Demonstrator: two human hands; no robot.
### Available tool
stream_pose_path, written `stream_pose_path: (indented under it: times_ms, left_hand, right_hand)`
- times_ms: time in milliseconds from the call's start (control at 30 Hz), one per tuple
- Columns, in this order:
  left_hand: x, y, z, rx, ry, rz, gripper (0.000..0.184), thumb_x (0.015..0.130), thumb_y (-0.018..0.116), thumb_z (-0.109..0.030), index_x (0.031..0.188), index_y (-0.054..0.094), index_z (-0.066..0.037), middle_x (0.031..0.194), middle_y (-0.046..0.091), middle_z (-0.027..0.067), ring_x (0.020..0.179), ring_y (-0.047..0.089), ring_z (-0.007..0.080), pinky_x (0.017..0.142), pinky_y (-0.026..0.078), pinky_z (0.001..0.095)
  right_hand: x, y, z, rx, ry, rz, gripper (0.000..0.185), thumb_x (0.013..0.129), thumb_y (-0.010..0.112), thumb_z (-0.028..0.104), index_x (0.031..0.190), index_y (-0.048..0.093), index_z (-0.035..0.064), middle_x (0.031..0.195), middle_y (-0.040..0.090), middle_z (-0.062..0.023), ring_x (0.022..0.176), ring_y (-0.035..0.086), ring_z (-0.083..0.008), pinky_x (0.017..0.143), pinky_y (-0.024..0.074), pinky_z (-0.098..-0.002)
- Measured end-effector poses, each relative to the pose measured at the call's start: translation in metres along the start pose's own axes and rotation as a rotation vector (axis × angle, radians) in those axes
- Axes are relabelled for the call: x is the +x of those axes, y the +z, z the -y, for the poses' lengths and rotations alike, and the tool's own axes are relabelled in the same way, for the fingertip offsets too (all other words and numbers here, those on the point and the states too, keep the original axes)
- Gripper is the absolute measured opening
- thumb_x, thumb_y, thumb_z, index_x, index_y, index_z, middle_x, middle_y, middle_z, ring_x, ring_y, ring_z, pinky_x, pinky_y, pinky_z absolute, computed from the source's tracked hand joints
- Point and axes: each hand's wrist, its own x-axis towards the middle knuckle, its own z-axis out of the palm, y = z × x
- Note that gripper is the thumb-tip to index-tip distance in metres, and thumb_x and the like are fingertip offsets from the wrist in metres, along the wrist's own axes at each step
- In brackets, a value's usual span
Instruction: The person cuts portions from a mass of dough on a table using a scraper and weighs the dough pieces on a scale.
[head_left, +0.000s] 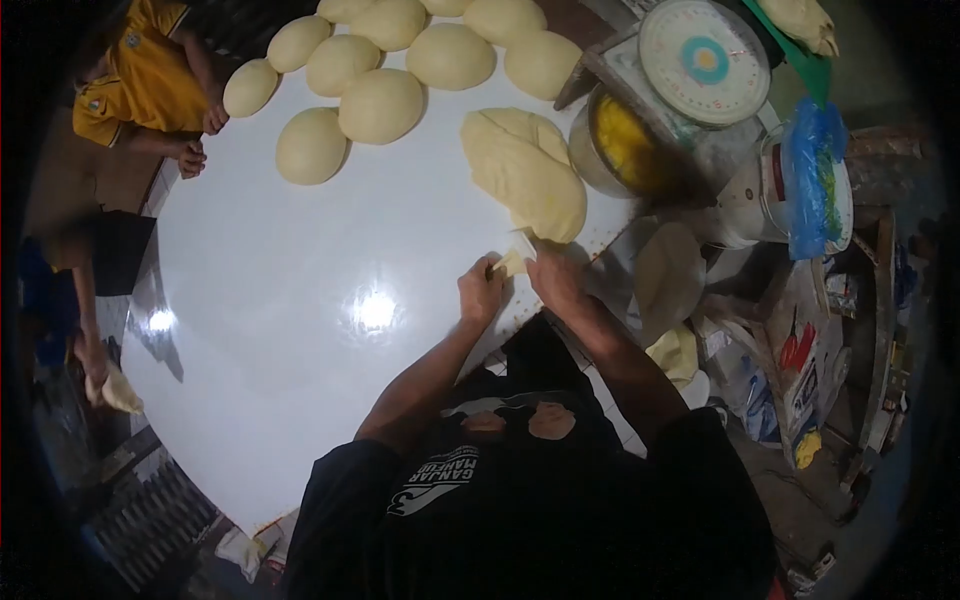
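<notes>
My left hand (481, 292) is closed at the table's near edge, its fingers pinching a small piece of dough (511, 264). Close beside it, my right hand (557, 280) grips a white scraper (522, 243), which touches that small piece. Just beyond both hands lies a large, uneven slab of pale yellow dough (525, 170). Farther back, several smooth round dough balls (381, 106) rest on the white table (270, 250). My fingers hide part of the scraper.
Right of the slab stand a metal pot (597, 150) with yellow contents and a dial scale (700, 62). A blue plastic bag (808, 180) hangs over a white bucket (735, 215). At left, a person in a yellow shirt (150, 75) and another person's arm (84, 310) are near the table edge.
</notes>
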Motion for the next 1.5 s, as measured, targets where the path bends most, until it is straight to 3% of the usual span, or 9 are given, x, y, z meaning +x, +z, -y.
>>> stream_pose_path:
  times_ms: [167,267,333,467,700,767,933,1167,1500]
  left_hand:
    - [0.006,-0.035,0.017,-0.045,0.045,-0.103,0.032,0.097,0.064,-0.013,0.126,0.070,0.000,0.106,0.075,0.0173,0.095,0.072,0.0240,0.086,0.056,0.0351]
    - [0.009,-0.082,-0.023,-0.402,-0.041,-0.020,0.041,0.101,0.059,-0.009,0.139,0.058,0.007,0.130,0.068,0.0138,0.120,0.064,0.0236,0.104,0.049,0.0364]
    - [0.038,-0.096,-0.065,-0.506,0.126,0.026,0.044,0.102,0.058,-0.008,0.143,0.054,0.008,0.140,0.063,0.0154,0.130,0.058,0.0242,0.113,0.042,0.0365]
    - [0.096,-0.087,-0.271,-0.379,0.664,0.092,0.049,0.102,0.060,-0.013,0.148,0.051,0.003,0.148,0.056,0.0206,0.137,0.054,0.0271,0.114,0.041,0.0376]
    - [0.137,0.011,-0.547,-0.054,1.464,-0.029,0.051,0.096,0.069,-0.028,0.143,0.059,-0.008,0.150,0.053,0.0191,0.142,0.046,0.0392,0.118,0.034,0.0470]
    - [0.158,0.049,-0.536,0.381,1.471,-0.280,0.046,0.093,0.072,-0.034,0.134,0.066,-0.013,0.155,0.047,0.0176,0.147,0.035,0.0434,0.120,0.028,0.0549]
    - [0.089,-0.029,-0.438,0.131,1.469,-0.282,0.039,0.089,0.075,-0.026,0.125,0.071,-0.010,0.152,0.048,0.0212,0.145,0.037,0.0448,0.118,0.030,0.0565]
    - [-0.003,-0.121,0.066,0.776,0.736,0.258,0.072,0.099,0.062,-0.038,0.156,0.037,-0.001,0.164,0.030,0.0257,0.150,0.027,0.0494,0.122,0.022,0.0594]
    - [-0.137,-0.174,0.120,0.783,0.437,0.276,0.074,0.095,0.063,-0.047,0.155,0.041,-0.009,0.166,0.028,0.0227,0.154,0.018,0.0482,0.121,0.012,0.0677]
  right_hand:
    - [0.020,0.074,0.006,0.105,-0.013,-0.174,0.043,0.091,0.072,0.033,0.117,0.064,-0.0012,0.098,0.071,-0.0256,0.093,0.068,-0.0445,0.087,0.0522,-0.0530]
    - [-0.003,0.091,-0.012,0.435,0.047,-0.200,0.079,0.092,0.073,0.043,0.151,0.044,-0.0015,0.135,0.056,-0.0349,0.131,0.052,-0.0474,0.113,0.0381,-0.0513]
    - [-0.027,0.047,-0.001,0.395,-0.076,-0.384,0.078,0.093,0.072,0.042,0.150,0.044,-0.0032,0.136,0.059,-0.0308,0.128,0.056,-0.0439,0.108,0.0438,-0.0489]
    - [-0.045,-0.040,0.005,1.018,0.235,0.141,0.055,0.097,0.071,0.036,0.136,0.060,-0.0003,0.122,0.069,-0.0179,0.109,0.065,-0.0262,0.095,0.0504,-0.0410]
    - [-0.045,-0.110,-0.008,0.885,0.221,-0.108,0.040,0.100,0.067,0.031,0.128,0.066,0.0020,0.108,0.073,-0.0121,0.100,0.065,-0.0191,0.090,0.0520,-0.0359]
    - [-0.045,-0.117,-0.014,0.878,0.284,-0.089,0.040,0.099,0.067,0.031,0.127,0.067,0.0021,0.109,0.073,-0.0118,0.100,0.065,-0.0191,0.089,0.0520,-0.0357]
    - [-0.062,-0.099,-0.018,1.128,0.101,-0.276,0.037,0.099,0.068,0.030,0.123,0.069,0.0022,0.106,0.072,-0.0087,0.096,0.065,-0.0176,0.085,0.0525,-0.0354]
    - [-0.109,-0.050,-0.040,1.069,0.311,-0.010,0.032,0.105,0.064,0.025,0.127,0.066,0.0023,0.107,0.071,-0.0011,0.095,0.064,-0.0105,0.084,0.0523,-0.0330]
    - [-0.125,0.006,0.001,0.662,0.103,-0.046,0.055,0.095,0.073,0.040,0.131,0.062,0.0005,0.117,0.072,-0.0193,0.109,0.067,-0.0315,0.096,0.0506,-0.0442]
